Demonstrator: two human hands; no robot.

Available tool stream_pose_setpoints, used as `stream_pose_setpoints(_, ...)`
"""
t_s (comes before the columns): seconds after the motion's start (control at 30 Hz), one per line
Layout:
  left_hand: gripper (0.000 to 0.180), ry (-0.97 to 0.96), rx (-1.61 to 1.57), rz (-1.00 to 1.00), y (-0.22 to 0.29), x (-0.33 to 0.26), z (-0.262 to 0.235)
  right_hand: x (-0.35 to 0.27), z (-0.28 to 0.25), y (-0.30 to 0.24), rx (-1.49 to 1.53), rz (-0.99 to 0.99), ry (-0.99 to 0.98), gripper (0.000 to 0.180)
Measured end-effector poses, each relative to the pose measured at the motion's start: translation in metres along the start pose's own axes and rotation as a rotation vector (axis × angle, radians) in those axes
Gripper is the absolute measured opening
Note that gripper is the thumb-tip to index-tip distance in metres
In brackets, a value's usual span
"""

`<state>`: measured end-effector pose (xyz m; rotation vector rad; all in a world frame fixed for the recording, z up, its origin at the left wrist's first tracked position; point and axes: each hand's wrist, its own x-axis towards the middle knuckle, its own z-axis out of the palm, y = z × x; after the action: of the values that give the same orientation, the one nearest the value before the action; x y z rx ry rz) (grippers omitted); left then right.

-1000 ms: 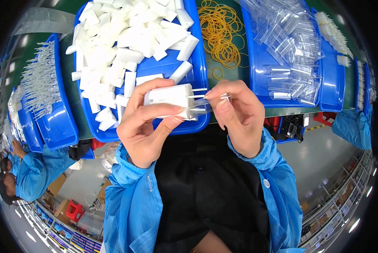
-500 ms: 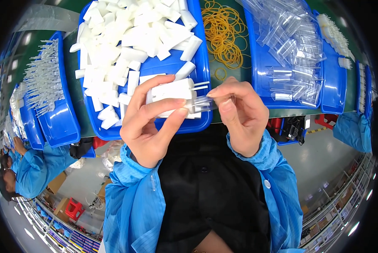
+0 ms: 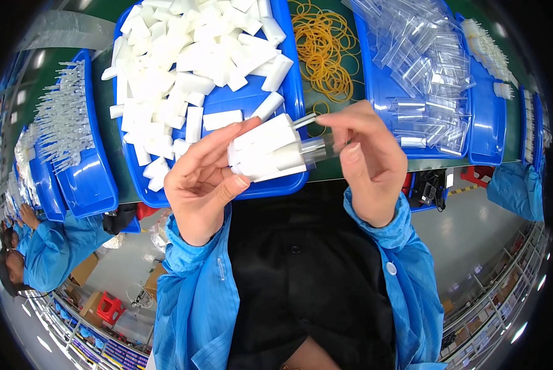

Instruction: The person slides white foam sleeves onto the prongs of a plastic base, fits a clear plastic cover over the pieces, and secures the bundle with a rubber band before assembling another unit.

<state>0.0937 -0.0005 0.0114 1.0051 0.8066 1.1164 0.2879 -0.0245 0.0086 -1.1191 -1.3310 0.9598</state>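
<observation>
In the head view, the left hand [image 3: 205,172] is pinching a white foam bundle [image 3: 267,148] between the thumb below and the fingers above, and the bundle is sitting between the two hands, slanting up toward the right. Thin rods [image 3: 304,121] and a clear plastic piece [image 3: 315,149] are jutting from its right end. Since half a second ago, the left fingers are covering less of the bundle's face, while the right hand [image 3: 375,157] is standing farther off, its thumb and index finger spreading apart; whether its other fingers are gripping the clear piece cannot be told. The shift is likely leaving the left hand bearing the bundle, with the jutting parts still being worked. Beyond the grip, yellow rubber bands [image 3: 323,55] are lying between blue trays [image 3: 233,98].
</observation>
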Motion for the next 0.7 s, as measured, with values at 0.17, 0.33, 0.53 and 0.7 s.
stream_pose_setpoints(0.17,0.043,-0.079,-0.018,0.042,-0.006,0.000,-0.012,0.001,-0.005,-0.002,0.317,0.263,-0.011,0.011)
stream_pose_setpoints(0.33,0.044,-0.172,-0.067,-0.015,-0.006,-0.003,-0.011,0.002,-0.009,0.008,0.203,0.097,-0.100,0.015)
stream_pose_setpoints(0.53,0.044,-0.156,-0.080,-0.023,-0.007,-0.003,-0.009,0.004,-0.002,0.007,0.149,0.030,-0.153,0.018)
stream_pose_setpoints(0.7,0.045,-0.154,-0.058,-0.029,-0.008,-0.002,-0.008,0.003,-0.003,0.012,0.145,0.038,-0.136,0.019)
